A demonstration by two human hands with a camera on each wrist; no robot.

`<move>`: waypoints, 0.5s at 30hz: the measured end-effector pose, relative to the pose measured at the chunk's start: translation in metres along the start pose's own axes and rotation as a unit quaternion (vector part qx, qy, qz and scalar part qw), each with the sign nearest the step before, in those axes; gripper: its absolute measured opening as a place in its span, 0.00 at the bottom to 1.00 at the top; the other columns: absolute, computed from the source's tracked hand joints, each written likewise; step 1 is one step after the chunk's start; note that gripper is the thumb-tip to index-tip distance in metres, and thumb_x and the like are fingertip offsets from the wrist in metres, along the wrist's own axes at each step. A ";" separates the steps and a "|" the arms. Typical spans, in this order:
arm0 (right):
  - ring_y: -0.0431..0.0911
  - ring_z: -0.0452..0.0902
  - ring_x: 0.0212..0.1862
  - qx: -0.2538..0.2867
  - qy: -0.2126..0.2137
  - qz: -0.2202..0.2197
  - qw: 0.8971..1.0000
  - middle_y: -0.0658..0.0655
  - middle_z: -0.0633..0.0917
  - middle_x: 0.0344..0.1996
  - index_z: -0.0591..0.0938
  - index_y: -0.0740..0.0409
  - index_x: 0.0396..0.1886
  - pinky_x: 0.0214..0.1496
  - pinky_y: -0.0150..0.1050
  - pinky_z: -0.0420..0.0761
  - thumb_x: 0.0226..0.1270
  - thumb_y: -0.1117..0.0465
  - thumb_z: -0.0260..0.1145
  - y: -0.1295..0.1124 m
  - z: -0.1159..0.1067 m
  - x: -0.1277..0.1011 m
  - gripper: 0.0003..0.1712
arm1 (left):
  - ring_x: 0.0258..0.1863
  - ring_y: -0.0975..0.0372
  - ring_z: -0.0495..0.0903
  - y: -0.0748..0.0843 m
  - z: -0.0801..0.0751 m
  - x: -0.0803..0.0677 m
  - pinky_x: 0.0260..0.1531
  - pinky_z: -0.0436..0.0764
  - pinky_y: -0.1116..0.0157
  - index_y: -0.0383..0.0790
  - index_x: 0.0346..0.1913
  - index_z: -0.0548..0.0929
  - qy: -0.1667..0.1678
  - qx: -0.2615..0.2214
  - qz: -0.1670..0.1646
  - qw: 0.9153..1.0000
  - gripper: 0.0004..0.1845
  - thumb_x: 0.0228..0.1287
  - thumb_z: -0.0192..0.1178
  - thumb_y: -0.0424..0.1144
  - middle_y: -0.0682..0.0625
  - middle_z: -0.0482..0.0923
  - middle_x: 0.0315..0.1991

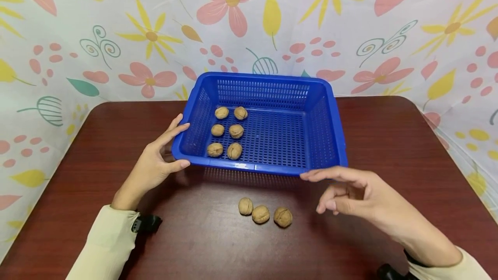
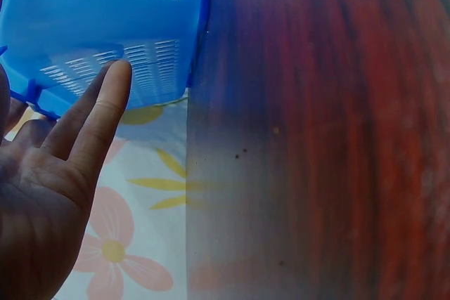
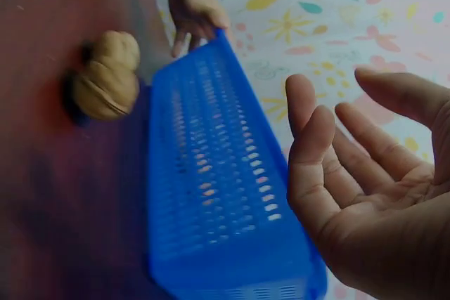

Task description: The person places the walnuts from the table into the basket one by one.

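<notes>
A blue plastic basket [image 1: 268, 168] stands on the dark wooden table [image 1: 389, 141]. Several walnuts [image 1: 234, 150] lie in two columns in its left part. Three more walnuts [image 1: 260, 214] lie in a row on the table just in front of it. My left hand [image 1: 160, 159] touches the basket's front-left corner, fingers straight along the left wall and thumb at the front rim. The left wrist view shows that hand [image 2: 63, 166] with straight fingers by the basket wall [image 2: 105, 26]. My right hand [image 1: 346, 191] hovers at the front-right corner, fingers relaxed, holding nothing; its palm [image 3: 365, 187] is bare beside the basket [image 3: 218, 194].
A floral cloth [image 1: 249, 20] hangs behind the table and drapes down both sides. The table's rounded corners and side edges lie close to the cloth. Bare wood shows left, right and in front of the basket.
</notes>
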State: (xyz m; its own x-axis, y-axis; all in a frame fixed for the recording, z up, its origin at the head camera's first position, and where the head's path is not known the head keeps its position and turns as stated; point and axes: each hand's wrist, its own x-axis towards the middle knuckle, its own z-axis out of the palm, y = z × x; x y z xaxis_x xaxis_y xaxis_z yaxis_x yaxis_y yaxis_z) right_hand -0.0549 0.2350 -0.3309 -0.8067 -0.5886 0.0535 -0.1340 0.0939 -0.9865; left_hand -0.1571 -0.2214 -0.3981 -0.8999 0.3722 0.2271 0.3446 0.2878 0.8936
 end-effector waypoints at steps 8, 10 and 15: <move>0.46 0.88 0.42 0.030 -0.022 -0.001 0.999 0.54 0.85 0.62 0.76 0.70 0.68 0.36 0.40 0.85 0.72 0.82 0.58 0.022 0.016 -0.015 0.26 | 0.59 0.72 0.80 0.001 0.000 0.000 0.52 0.84 0.74 0.42 0.80 0.68 -0.001 -0.004 -0.003 1.000 0.43 0.63 0.72 0.26 0.50 0.47 0.87; 0.46 0.88 0.42 0.037 -0.019 0.005 0.999 0.58 0.87 0.57 0.75 0.70 0.69 0.37 0.40 0.85 0.72 0.81 0.57 0.029 0.020 -0.017 0.27 | 0.59 0.71 0.80 0.002 0.000 0.000 0.52 0.84 0.74 0.42 0.80 0.68 -0.002 -0.005 -0.003 1.000 0.43 0.63 0.72 0.26 0.50 0.47 0.87; 0.46 0.89 0.43 0.059 -0.016 0.024 0.998 0.66 0.88 0.49 0.75 0.67 0.71 0.40 0.39 0.86 0.72 0.79 0.59 0.046 0.030 -0.015 0.28 | 0.59 0.71 0.81 0.002 0.000 0.000 0.52 0.84 0.74 0.42 0.80 0.67 -0.005 -0.010 -0.006 1.000 0.42 0.64 0.72 0.27 0.50 0.46 0.87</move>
State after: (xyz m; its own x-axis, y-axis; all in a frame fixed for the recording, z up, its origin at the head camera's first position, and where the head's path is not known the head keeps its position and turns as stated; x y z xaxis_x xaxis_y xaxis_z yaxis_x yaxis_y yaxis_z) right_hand -0.0315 0.2242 -0.3818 -0.7913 -0.6114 0.0027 -0.0257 0.0288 -0.9993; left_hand -0.1566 -0.2206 -0.3964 -0.9014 0.3771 0.2128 0.3284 0.2751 0.9036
